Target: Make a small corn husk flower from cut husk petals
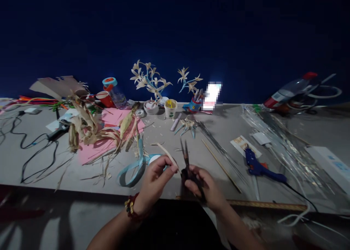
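Between thumb and fingers, my left hand (158, 177) pinches a narrow strip of dried corn husk (167, 152), which points up and to the left. My right hand (203, 186) is wrapped round the dark handles of a pair of scissors (186, 159). Their blades point upward, slightly parted, just right of the strip and apart from it. Behind my left hand lies a roll of light blue ribbon (132, 174), its loose end looped on the table. Farther back, small husk flowers with blue stems (188, 125) lie in a bunch.
Dried husks (89, 122) lie on pink paper (95, 151) at left, beside black cables (24, 162). A blue glue gun (262, 168), thin wires (221, 148) and plastic-wrapped bundles (276, 144) lie at right. Flower sprays (149, 77), cups (170, 109) and a lit screen (212, 95) stand along the back.
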`<state>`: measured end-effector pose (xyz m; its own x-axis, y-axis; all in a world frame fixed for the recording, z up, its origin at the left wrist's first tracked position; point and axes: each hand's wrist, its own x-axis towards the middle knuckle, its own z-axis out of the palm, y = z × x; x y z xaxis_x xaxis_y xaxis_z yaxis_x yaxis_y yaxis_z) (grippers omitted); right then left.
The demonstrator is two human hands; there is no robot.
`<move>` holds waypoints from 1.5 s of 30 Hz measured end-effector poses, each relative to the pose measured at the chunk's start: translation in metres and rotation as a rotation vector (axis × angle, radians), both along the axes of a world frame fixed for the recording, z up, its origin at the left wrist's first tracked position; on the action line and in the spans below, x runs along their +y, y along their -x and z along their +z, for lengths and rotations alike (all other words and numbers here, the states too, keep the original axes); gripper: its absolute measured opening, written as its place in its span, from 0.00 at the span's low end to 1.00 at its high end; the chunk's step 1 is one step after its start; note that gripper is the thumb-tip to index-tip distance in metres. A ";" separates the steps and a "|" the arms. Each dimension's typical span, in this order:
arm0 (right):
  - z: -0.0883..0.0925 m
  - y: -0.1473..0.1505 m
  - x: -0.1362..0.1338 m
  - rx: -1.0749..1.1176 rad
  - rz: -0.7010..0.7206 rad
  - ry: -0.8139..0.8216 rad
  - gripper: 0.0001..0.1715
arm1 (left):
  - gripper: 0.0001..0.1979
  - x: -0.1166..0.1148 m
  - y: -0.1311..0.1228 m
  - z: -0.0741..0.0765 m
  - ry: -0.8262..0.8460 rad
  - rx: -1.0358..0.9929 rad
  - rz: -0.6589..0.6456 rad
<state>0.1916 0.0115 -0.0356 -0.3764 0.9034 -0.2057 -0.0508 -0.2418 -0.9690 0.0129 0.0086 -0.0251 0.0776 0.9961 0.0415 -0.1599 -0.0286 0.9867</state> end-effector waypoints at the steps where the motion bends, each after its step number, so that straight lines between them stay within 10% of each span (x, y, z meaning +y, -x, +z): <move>1: -0.001 -0.006 -0.002 -0.026 0.061 0.037 0.26 | 0.08 0.002 0.004 0.002 -0.013 0.046 -0.021; 12: 0.000 -0.016 -0.014 -0.136 0.240 0.146 0.30 | 0.09 0.017 0.020 0.015 -0.145 0.257 -0.262; 45: -0.007 -0.014 -0.015 -0.142 0.169 0.170 0.34 | 0.09 0.028 0.021 0.014 -0.094 0.261 -0.345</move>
<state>0.2058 -0.0034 -0.0425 -0.4755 0.7781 -0.4105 0.1381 -0.3948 -0.9083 -0.0077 0.0361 -0.0108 0.4252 0.9028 0.0650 0.0787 -0.1084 0.9910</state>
